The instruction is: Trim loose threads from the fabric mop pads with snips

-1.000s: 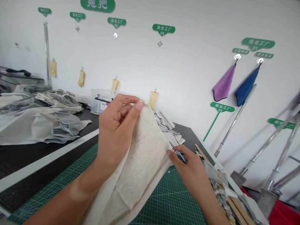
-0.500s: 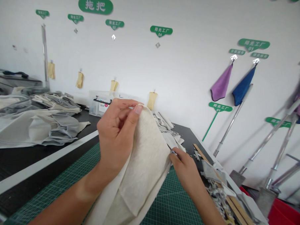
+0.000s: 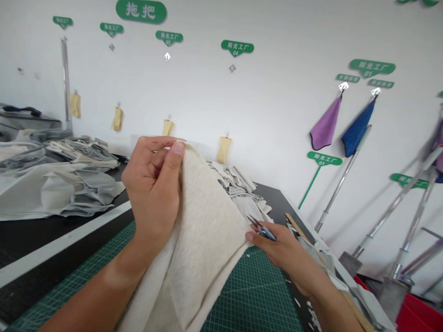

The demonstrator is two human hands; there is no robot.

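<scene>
Left hand (image 3: pixel 150 192) high above the green cutting mat (image 3: pixel 252 294), fingers (image 3: pixel 146 145) curled in and thumb (image 3: pixel 177 148) pressed down, pinching the top corner of a thick cream cloth (image 3: pixel 204 234). Soft folds of that cloth hanging down over the left part of the mat and running off the bottom of the view. Right hand (image 3: pixel 280 247) low over the right part of the mat, fingers bent and gripping small scissors (image 3: pixel 262 228) with blue on them, the pointy end just beside the edge of the cloth. Blades too small to tell open or shut. Tiny white scraps (image 3: pixel 312 319) on the black table (image 3: pixel 26 255) just right of the mat, and a long wooden strip (image 3: pixel 358 309) past them. Big heaps of gray and cream cloth (image 3: pixel 51 188) left of the mat. More folded cloth (image 3: pixel 235 181) just behind the mat. Far behind the mat, yellow gloves (image 3: pixel 224 149), a purple towel (image 3: pixel 326 121) and a blue towel (image 3: pixel 358 125) hanging on a white wall (image 3: pixel 268 114). Off to the right of the mat, metal mop poles (image 3: pixel 388 207) and a red bucket (image 3: pixel 420 326).
</scene>
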